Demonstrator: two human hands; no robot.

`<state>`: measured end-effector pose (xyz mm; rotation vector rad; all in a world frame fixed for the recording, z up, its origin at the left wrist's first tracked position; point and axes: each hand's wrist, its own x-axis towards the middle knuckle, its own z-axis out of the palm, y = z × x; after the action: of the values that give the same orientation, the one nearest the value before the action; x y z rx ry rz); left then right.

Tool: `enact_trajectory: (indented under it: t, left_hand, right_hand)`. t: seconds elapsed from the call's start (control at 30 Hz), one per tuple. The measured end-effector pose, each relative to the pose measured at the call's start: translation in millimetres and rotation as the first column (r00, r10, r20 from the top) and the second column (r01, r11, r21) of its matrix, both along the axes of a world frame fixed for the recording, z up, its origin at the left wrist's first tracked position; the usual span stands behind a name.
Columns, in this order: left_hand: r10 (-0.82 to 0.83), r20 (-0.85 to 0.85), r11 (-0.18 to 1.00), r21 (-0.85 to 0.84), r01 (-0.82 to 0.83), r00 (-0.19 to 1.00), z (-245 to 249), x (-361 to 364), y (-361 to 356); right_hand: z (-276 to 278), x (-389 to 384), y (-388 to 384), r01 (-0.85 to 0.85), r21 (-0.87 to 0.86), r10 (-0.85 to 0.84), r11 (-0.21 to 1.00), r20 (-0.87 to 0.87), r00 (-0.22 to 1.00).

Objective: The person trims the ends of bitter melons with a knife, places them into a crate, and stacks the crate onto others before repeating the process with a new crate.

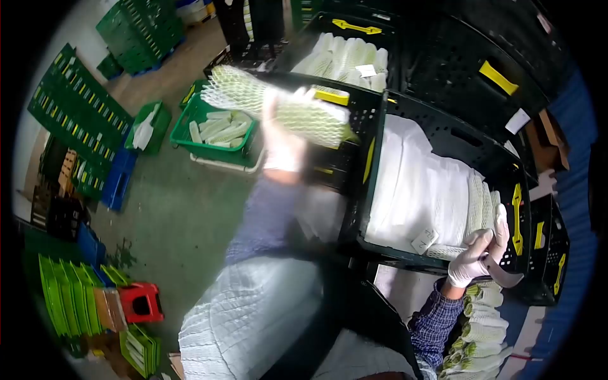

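My left hand (283, 142), in a thin white glove, is raised over the crate's left side and blurred by motion. It is closed around long pale green vegetables (316, 123) in white foam net sleeves. My right hand (478, 256), also gloved, is at the near right corner of a black crate (437, 258), its fingers stretched upward beside netted vegetables (478, 202). Against its palm lies a curved pale strip (505, 275); whether the hand grips it cannot be told. White sheets (405, 183) cover much of this crate's contents.
Another black crate (304, 63) with netted vegetables stands behind. A green tub (180, 130) of pale vegetables is on the floor at left. More wrapped vegetables (484, 323) lie beside my right forearm. Stacked green crates (79, 120) and a red stool-like object (140, 303) stand further left.
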<state>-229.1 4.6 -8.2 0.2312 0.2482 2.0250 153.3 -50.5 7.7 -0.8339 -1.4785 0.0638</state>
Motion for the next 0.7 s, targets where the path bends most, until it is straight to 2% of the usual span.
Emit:
enact_trajectory:
  t: [0.03, 0.07, 0.1, 0.17, 0.2, 0.23, 0.27, 0.3, 0.33, 0.37, 0.43, 0.47, 0.53, 0.57, 0.6, 0.63, 0.67, 0.7]
  left_hand:
    - [-0.027, 0.158, 0.995, -0.091, 0.042, 0.987, -23, -25, -7]
    - [0.033, 0.118, 0.968, -0.25, -0.002, 0.992, -45, -44, -17]
    - [0.082, 0.07, 0.916, -0.399, -0.048, 0.994, -68, -63, -26]
    - [0.096, 0.04, 0.793, -0.607, -0.052, 0.995, -124, -113, -29]
    - [0.046, 0.011, 0.703, -0.711, -0.024, 0.999, -141, -145, -28]
    - [0.016, -0.007, 0.734, -0.679, -0.016, 1.0, -161, -180, -24]
    - [-0.008, -0.308, 0.747, -0.635, -0.199, 0.951, -170, -212, -18]
    - [0.005, -0.575, 0.74, -0.548, -0.39, 0.818, -179, -245, -11]
    - [0.108, -0.402, 0.763, -0.553, -0.335, 0.909, -158, -261, -2]
    - [0.016, -0.39, 0.811, -0.533, -0.24, 0.921, -144, -281, 5]
    - [0.082, -0.571, 0.781, -0.472, -0.409, 0.817, -117, -283, 32]
    - [0.064, -0.617, 0.793, -0.445, -0.415, 0.785, -94, -263, 41]
    - [0.002, -0.697, 0.89, -0.325, -0.319, 0.717, -32, -189, 43]
    - [-0.02, -0.746, 0.94, -0.241, -0.242, 0.665, 2, -145, 39]
    - [-0.001, -0.807, 0.978, -0.125, -0.17, 0.591, 32, -99, 30]
    - [0.034, -0.851, 0.997, -0.01, -0.081, 0.524, 62, -54, 20]
    - [0.027, -0.893, 0.986, 0.098, 0.135, 0.449, 83, -22, 12]
    - [0.061, -0.923, 0.921, 0.199, 0.335, 0.381, 97, 3, 1]
  right_hand:
    - [-1, 1, 0, 0.011, -0.014, -0.011, 1.0, 0.005, 1.0]
    - [0, 4, 2, 0.046, -0.01, -0.045, 0.999, 0.089, 0.995]
    - [-1, 1, -1, 0.044, -0.042, -0.041, 0.998, 0.057, 0.998]
    - [-3, 3, 1, 0.032, -0.028, -0.029, 0.999, 0.109, 0.994]
    - [-5, 8, 6, 0.015, 0.02, -0.018, 1.0, 0.153, 0.988]
    - [-4, 5, 2, 0.024, -0.021, -0.022, 0.999, 0.078, 0.997]
    - [-5, 6, 2, 0.054, -0.044, -0.05, 0.998, 0.076, 0.996]
    - [-6, 8, 2, 0.089, -0.061, -0.084, 0.994, 0.073, 0.994]
    - [-6, 7, 4, 0.072, -0.064, -0.069, 0.995, 0.052, 0.996]
    - [-4, 5, 3, 0.099, -0.089, -0.096, 0.991, 0.035, 0.995]
    - [-1, 8, 4, 0.13, -0.097, -0.126, 0.987, 0.04, 0.991]
    - [2, 5, 5, 0.127, -0.101, -0.126, 0.987, 0.01, 0.992]
    - [10, -2, 4, 0.059, -0.218, -0.119, 0.974, -0.276, 0.954]
    - [7, 4, 10, 0.119, -0.158, -0.153, 0.98, -0.224, 0.963]
    - [15, -3, 10, 0.228, -0.201, -0.273, 0.953, -0.239, 0.932]
    - [15, 5, 7, 0.14, -0.271, -0.217, 0.952, -0.283, 0.934]
    - [16, 5, 10, 0.063, -0.205, -0.132, 0.977, -0.345, 0.929]
    - [21, -6, 15, 0.115, -0.2, -0.188, 0.973, -0.4, 0.897]
